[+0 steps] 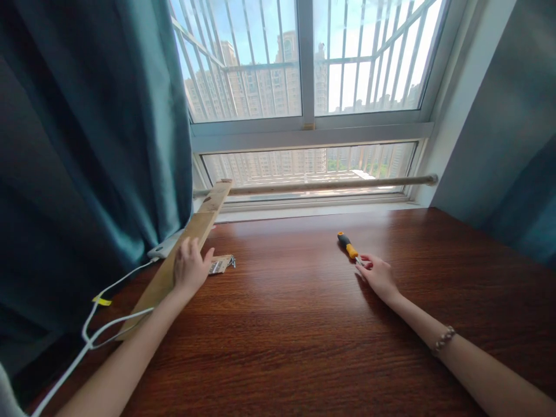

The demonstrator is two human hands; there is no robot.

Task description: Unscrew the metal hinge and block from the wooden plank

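My left hand [191, 267] lies across a long wooden plank [152, 292] at the left, its fingers bent over the wood and its thumb apart on the right side. Just right of that thumb is a small piece of card or board [220, 264] with printed marks, partly hidden by the hand. Little metal screws [233, 262] lie at its right end. With its fingertips, my right hand [377, 277] pinches the metal shaft of a screwdriver [346, 244]. Its black and yellow handle points away from me, toward the window.
Beneath everything is a dark wood-grain tabletop [278, 324]. White cables [89, 341] run along the left, by a white power strip [165, 246] and a blue curtain [143, 145]. The plank's far end meets a horizontal rod [321, 187] before the barred window [308, 69].
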